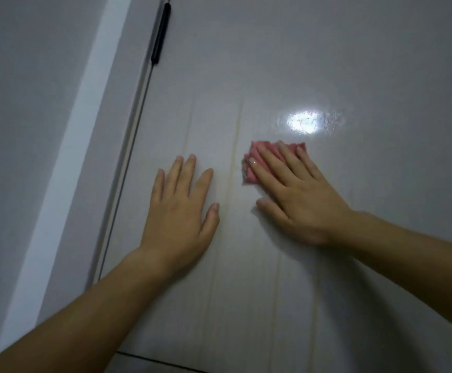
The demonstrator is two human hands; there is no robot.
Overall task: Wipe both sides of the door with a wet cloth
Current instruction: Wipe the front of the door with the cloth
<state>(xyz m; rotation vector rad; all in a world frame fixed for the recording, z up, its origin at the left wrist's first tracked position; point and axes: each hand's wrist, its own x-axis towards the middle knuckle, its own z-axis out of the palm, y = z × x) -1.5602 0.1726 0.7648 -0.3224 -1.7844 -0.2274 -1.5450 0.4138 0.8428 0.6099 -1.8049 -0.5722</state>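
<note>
A pale grey door fills most of the head view, with faint vertical grooves and a bright wet glare patch. My right hand lies flat with straight fingers, pressing a pink cloth against the door just below the glare. Most of the cloth is hidden under the fingers. My left hand rests flat on the door to the left of the cloth, fingers spread, holding nothing.
A black hinge sits on the door's left edge at the top. Left of it run the door frame and a grey wall. The door's bottom edge shows as a dark line at the lower left.
</note>
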